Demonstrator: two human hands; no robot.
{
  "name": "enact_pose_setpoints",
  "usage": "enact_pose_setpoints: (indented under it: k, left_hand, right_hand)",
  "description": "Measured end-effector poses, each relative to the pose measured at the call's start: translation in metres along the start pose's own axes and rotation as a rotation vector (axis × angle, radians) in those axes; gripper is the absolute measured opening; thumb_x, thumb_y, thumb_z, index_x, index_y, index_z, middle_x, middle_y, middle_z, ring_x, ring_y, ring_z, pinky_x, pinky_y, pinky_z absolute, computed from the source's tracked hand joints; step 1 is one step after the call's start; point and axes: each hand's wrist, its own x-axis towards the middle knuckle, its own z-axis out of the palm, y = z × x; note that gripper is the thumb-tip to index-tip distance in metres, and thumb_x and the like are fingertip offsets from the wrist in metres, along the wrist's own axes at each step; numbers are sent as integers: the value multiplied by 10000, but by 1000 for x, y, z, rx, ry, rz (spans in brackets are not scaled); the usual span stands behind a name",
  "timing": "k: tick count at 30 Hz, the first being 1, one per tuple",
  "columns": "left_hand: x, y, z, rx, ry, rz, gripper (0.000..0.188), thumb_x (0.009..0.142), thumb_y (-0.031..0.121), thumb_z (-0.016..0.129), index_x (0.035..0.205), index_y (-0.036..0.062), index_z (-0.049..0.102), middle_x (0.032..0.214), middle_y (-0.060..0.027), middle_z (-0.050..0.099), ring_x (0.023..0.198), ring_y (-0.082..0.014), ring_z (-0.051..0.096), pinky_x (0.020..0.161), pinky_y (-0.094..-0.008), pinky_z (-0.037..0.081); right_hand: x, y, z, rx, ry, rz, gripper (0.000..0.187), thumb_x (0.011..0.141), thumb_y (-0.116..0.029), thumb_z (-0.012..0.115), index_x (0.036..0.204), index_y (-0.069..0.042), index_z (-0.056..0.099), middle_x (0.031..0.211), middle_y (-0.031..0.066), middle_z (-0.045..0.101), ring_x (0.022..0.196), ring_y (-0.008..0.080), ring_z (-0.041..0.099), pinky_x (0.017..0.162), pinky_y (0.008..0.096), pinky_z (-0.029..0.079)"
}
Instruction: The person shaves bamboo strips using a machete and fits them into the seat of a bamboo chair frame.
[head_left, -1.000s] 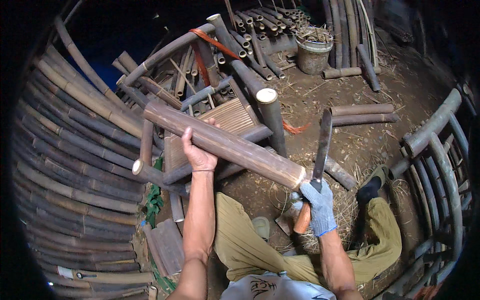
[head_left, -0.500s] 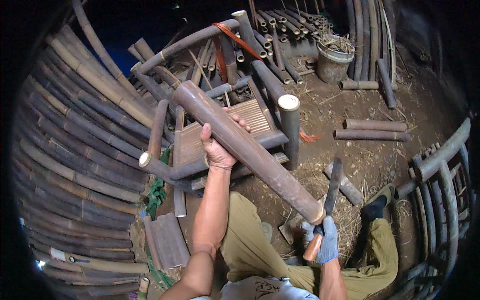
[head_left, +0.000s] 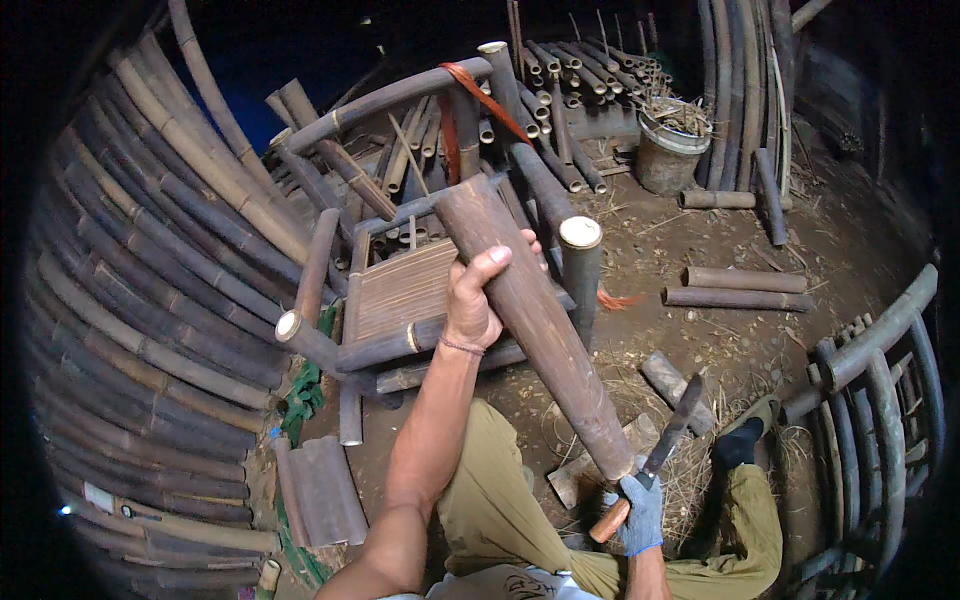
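Note:
A thick dark-brown bamboo length [head_left: 550, 330] slants from the middle of the view down to the lower right. My bare left hand [head_left: 475, 300] is closed around its upper part, thumb on top and fingertips showing at the far side. At the lower end, my right hand [head_left: 640, 510], in a grey-blue glove, grips a machete [head_left: 676, 425]. The wooden handle points down to the left and the dark blade points up to the right. The blade's base lies close beside the bamboo's lower end; whether they touch I cannot tell.
A bamboo chair [head_left: 400, 285] with a slatted seat stands just beyond the bamboo. Many bamboo poles [head_left: 170, 300] lie along the left. Far right are a bucket [head_left: 673, 145] of shavings and two cut pieces [head_left: 740, 290]. A bamboo frame [head_left: 885, 400] stands at the right.
The bamboo length has swung steeper, its upper end moving right along with my left hand. My gloved hand has shifted slightly down and left, and the machete blade leans further right.

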Motion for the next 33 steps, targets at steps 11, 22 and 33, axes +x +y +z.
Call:
enact_pose_setpoints:
  k: [11, 22, 33]
  left_hand:
    - [-76, -98, 16, 744, -418, 202, 829, 733, 169, 886, 1428, 27, 458, 1347, -142, 599, 1239, -249, 582, 1090, -392, 430]
    - [-132, -122, 14, 919, -697, 277, 762, 649, 80, 882, 1331, 32, 546, 1319, -172, 580, 1242, -349, 581, 1052, -429, 490]
    - [-110, -129, 7, 963, -543, 341, 801, 605, 72, 903, 1308, 52, 520, 1288, -162, 611, 1200, -336, 613, 1015, -414, 510]
  right_hand:
    - [-5, -22, -25, -1017, 213, -425, 393, 885, -142, 709, 1232, -15, 575, 776, 1, 543, 635, 100, 522, 558, 285, 467]
    - [-65, -82, 14, -865, 156, -248, 648, 903, -169, 716, 1440, 71, 444, 1152, 146, 639, 1058, 227, 602, 1010, 363, 469]
    - [-90, -102, 49, -888, 2, -370, 345, 988, -121, 576, 1315, -18, 543, 866, 1, 598, 678, 78, 507, 614, 258, 460]
